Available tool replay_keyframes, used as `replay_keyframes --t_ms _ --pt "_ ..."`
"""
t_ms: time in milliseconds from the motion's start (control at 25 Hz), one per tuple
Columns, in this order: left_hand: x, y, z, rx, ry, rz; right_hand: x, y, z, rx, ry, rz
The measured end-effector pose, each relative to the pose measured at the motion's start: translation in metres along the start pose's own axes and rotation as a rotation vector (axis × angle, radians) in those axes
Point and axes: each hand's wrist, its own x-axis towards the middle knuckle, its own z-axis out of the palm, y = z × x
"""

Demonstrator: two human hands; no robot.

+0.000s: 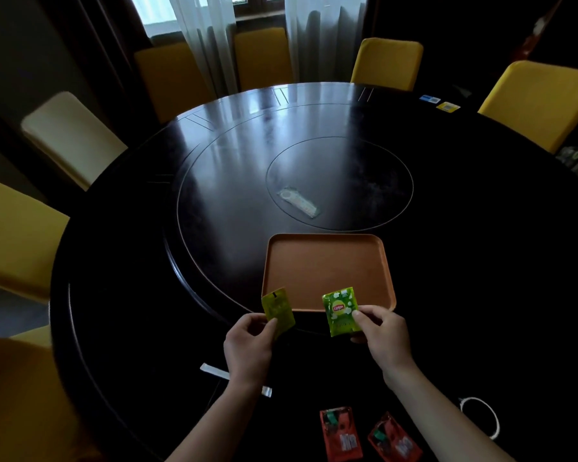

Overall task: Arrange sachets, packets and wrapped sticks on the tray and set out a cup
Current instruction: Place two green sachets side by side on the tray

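A round dark wooden table [464, 261] is filling most of the view, with yellow-covered chairs [387, 63] standing around its far edge and a large inset turntable [231, 195] reflecting window light. An orange-brown tray [324, 268] is lying bare on the near part of the turntable, directly beyond the hands. The left hand [247, 345] is holding an olive-green sachet [277, 310] over the tray's near left corner, with the thumb and curled fingers clamped on its lower edge. The right hand [384, 335] is pinching a bright green Lipton tea sachet [341, 311] by its right side, thumb on the printed face and fingers behind, just over the tray's near rim. Two red packets [341, 433] are lying side by side on the table at the bottom edge, between the forearms. A white wrapped stick [214, 371] is resting on the table, partly hidden under the left wrist. A clear-wrapped item [299, 203], too blurred to identify, is lying on the turntable beyond the tray. A thin white ring [474, 399], seemingly a cup's rim, is showing to the right of the right forearm.
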Motion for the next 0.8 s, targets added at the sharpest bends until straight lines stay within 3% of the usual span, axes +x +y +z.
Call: replay_keyframes --t_ms 240,520,680,800 --pt "0.051 0.019 0.018 0.089 -0.036 0.068 0.043 -0.014 0.017 -0.007 0.024 0.042" --pt "0.102 0.041 0.054 0.544 0.001 0.486 0.099 -0.019 0.027 -0.096 0.032 0.099" --pt "0.115 0.037 0.079 0.913 -0.171 0.754 0.122 -0.013 0.036 -0.104 0.016 0.114" --pt "0.116 0.031 0.091 0.901 -0.302 0.647 0.132 -0.008 0.036 -0.235 -0.013 0.08"
